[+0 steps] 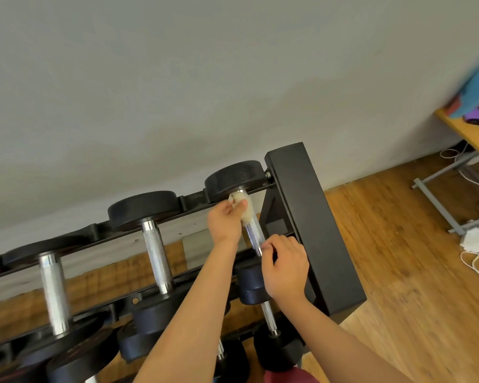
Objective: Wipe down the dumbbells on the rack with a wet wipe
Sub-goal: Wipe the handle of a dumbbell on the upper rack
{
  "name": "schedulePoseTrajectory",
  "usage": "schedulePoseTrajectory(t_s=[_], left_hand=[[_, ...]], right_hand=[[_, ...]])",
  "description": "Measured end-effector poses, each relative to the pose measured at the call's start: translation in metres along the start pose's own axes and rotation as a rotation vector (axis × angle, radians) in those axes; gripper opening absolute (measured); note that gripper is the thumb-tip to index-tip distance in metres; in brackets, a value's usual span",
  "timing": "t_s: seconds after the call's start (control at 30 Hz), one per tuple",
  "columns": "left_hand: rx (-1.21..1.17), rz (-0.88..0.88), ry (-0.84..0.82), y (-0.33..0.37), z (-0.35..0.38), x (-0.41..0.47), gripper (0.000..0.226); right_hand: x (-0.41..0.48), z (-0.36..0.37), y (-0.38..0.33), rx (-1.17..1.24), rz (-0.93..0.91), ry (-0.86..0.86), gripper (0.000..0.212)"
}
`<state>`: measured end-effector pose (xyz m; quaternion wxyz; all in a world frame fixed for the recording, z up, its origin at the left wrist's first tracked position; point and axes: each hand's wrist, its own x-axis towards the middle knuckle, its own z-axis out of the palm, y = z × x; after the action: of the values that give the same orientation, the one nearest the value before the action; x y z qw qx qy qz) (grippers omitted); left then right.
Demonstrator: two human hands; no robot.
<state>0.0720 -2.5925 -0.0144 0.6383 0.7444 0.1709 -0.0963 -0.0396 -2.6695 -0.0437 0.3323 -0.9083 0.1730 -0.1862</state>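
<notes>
Pressing bunched white wet wipe onto chrome handle of rightmost top-tier dumbbell, just below far head. Lying across rack rails, right beside black end post. Left hand gripping wipe, fingers curled tight round it, thumb on top. Right hand at near end of same handle, fingers curled, fingertips pinching the bar. Neighbour dumbbell to the left on same tier, smaller dumbbell on lower tier under right hand. Wood floor at right, grey wall behind.
</notes>
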Motion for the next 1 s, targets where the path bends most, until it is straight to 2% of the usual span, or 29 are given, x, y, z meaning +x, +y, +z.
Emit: schedulePoseTrajectory(t_s=[0.1, 0.33, 0.47, 0.53, 0.63, 0.83, 0.93, 1.0], left_hand=[[-0.077, -0.046, 0.118, 0.006, 0.008, 0.006, 0.007], [-0.184, -0.133, 0.217, -0.004, 0.007, 0.0, 0.013], [-0.118, -0.156, 0.101, 0.009, 0.011, 0.005, 0.018], [-0.108, -0.144, 0.107, 0.009, 0.013, 0.004, 0.017], [-0.155, -0.128, 0.182, 0.0, 0.009, 0.001, 0.006], [-0.101, -0.068, 0.082, 0.005, 0.005, 0.004, 0.019], [-0.062, -0.015, 0.084, -0.007, -0.001, 0.001, 0.02], [-0.062, -0.043, 0.039, -0.006, -0.002, 0.003, 0.017]], right_hand=[[0.001, -0.001, -0.002, 0.002, -0.005, 0.003, 0.028], [0.0, -0.001, -0.001, 0.001, -0.001, 0.004, 0.029], [0.001, -0.001, -0.001, 0.0, -0.012, 0.0, 0.029], [0.0, -0.001, 0.0, -0.007, -0.01, -0.001, 0.029], [-0.001, -0.001, -0.001, -0.008, -0.002, 0.005, 0.029], [-0.001, 0.001, 0.001, -0.007, 0.005, -0.004, 0.028], [-0.001, -0.001, -0.001, -0.002, 0.004, 0.007, 0.029], [0.0, 0.0, -0.001, -0.004, -0.005, 0.01, 0.029]])
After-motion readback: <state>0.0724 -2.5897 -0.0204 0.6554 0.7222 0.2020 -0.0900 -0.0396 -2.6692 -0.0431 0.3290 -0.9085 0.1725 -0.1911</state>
